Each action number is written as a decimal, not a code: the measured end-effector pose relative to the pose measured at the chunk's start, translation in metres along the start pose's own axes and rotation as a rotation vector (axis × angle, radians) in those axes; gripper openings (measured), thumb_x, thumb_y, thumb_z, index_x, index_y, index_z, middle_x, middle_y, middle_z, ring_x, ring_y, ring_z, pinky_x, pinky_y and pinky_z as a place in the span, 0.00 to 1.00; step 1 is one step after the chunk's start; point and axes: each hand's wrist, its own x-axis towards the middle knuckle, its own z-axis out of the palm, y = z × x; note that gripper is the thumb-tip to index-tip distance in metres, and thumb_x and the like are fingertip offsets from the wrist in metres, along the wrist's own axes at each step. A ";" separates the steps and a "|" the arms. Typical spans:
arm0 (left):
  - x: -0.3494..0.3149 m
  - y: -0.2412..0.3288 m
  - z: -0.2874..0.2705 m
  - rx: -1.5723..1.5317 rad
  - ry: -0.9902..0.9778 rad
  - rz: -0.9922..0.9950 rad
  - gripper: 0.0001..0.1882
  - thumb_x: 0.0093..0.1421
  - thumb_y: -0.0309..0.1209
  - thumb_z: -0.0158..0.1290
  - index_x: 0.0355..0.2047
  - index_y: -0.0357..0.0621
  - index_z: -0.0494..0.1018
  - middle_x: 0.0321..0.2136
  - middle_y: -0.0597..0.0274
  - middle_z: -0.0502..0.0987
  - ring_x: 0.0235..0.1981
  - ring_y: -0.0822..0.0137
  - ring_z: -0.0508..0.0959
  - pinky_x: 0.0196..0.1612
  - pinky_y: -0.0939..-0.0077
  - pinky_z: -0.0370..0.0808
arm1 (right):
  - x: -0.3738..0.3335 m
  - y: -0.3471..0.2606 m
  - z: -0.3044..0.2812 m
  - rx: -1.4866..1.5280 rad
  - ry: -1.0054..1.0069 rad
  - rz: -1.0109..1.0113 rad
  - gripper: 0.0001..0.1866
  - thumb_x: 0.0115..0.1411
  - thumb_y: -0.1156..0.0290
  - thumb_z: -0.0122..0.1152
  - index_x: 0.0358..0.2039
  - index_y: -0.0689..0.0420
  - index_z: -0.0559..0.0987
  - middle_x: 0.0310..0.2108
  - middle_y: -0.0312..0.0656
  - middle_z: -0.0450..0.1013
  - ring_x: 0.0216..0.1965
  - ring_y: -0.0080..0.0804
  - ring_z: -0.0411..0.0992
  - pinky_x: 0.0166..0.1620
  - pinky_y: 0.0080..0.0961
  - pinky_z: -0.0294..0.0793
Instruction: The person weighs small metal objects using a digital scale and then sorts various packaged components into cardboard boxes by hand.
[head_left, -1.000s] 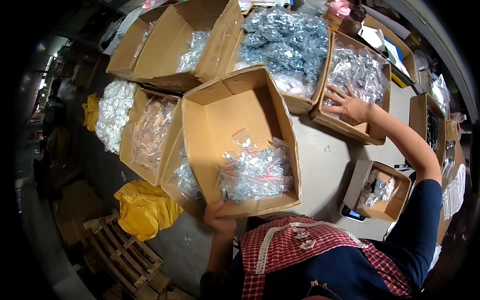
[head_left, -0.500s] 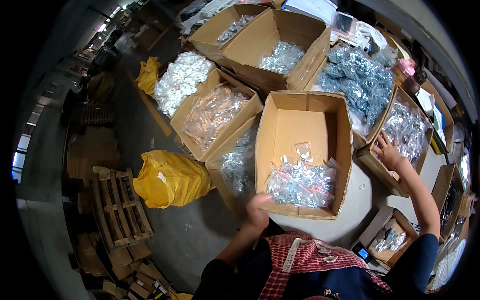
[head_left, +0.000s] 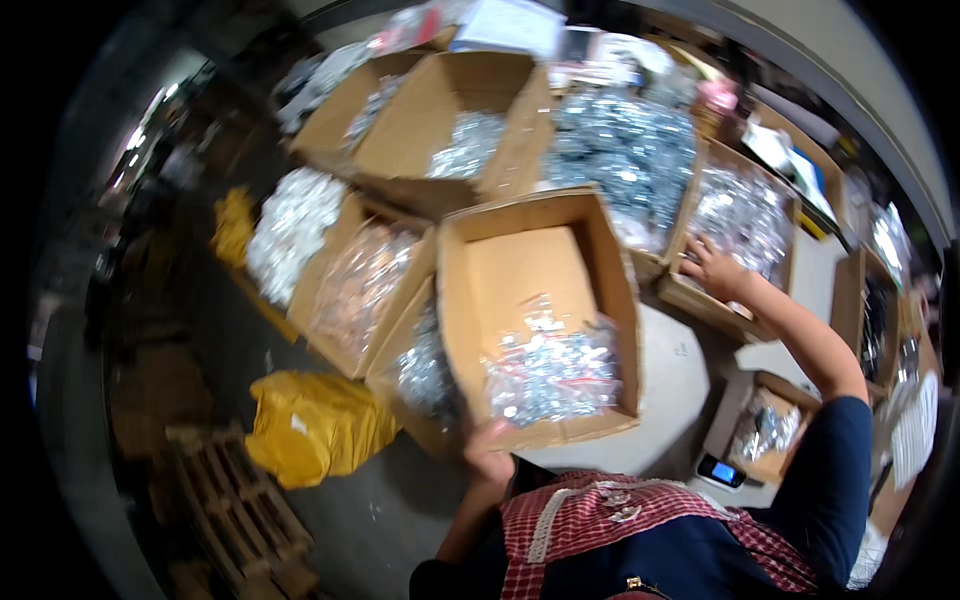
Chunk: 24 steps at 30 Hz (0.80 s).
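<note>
My left hand (head_left: 487, 450) grips the near left corner of an open cardboard box (head_left: 565, 432), with the thumb over its rim. Inside that box, small clear zip bags of metal parts (head_left: 555, 372) lie heaped toward the near end. My right hand (head_left: 715, 268) reaches over the side of another cardboard box (head_left: 708, 306) at the right. Its fingers are spread against shiny clear bags (head_left: 742, 212) that fill this box. Motion blur hides whether any bag is pinched there.
Around the middle box stand cartons of bluish bags (head_left: 622, 150), orange-brown parts (head_left: 365, 285) and grey bags (head_left: 425, 375). A yellow sack (head_left: 320, 430) and a wooden pallet (head_left: 240, 505) lie on the floor at left. A small device with a lit screen (head_left: 722, 471) sits near a small carton (head_left: 775, 430).
The whole view has swung, so the boxes appear farther left and tilted. My left hand keeps its place at the box corner; my right hand remains at the right box's bags.
</note>
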 end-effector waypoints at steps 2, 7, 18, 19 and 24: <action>0.001 -0.024 -0.021 0.030 -0.064 0.256 0.08 0.58 0.28 0.49 0.35 0.36 0.72 0.30 0.49 0.75 0.28 0.59 0.76 0.36 0.64 0.76 | 0.005 -0.002 -0.026 0.023 -0.092 -0.053 0.29 0.49 0.68 0.60 0.55 0.40 0.73 0.66 0.50 0.51 0.64 0.56 0.54 0.60 0.60 0.62; 0.006 -0.011 -0.014 0.331 -0.105 0.425 0.08 0.61 0.31 0.49 0.36 0.39 0.70 0.30 0.53 0.75 0.30 0.61 0.76 0.36 0.66 0.76 | -0.017 0.016 -0.009 0.248 0.192 -0.127 0.30 0.38 0.64 0.64 0.49 0.43 0.78 0.50 0.50 0.66 0.49 0.52 0.67 0.40 0.45 0.77; 0.012 -0.015 -0.044 0.572 -0.091 0.329 0.14 0.59 0.34 0.51 0.43 0.44 0.63 0.35 0.59 0.70 0.30 0.64 0.73 0.37 0.72 0.74 | -0.025 0.112 -0.095 0.096 0.516 0.339 0.28 0.45 0.72 0.64 0.50 0.47 0.74 0.51 0.45 0.67 0.53 0.44 0.69 0.45 0.35 0.78; 0.017 -0.014 -0.041 0.410 -0.137 0.271 0.15 0.61 0.32 0.51 0.45 0.45 0.61 0.36 0.59 0.69 0.30 0.65 0.73 0.37 0.74 0.74 | -0.028 0.132 -0.081 0.148 0.495 0.356 0.28 0.47 0.71 0.63 0.53 0.46 0.74 0.56 0.46 0.63 0.57 0.47 0.65 0.52 0.39 0.73; 0.024 0.020 -0.010 -0.468 -0.005 -0.330 0.17 0.62 0.34 0.50 0.48 0.45 0.60 0.39 0.60 0.68 0.30 0.65 0.72 0.37 0.74 0.74 | -0.001 0.149 -0.043 0.289 0.030 0.527 0.39 0.52 0.59 0.62 0.66 0.36 0.62 0.71 0.48 0.45 0.70 0.56 0.45 0.68 0.62 0.42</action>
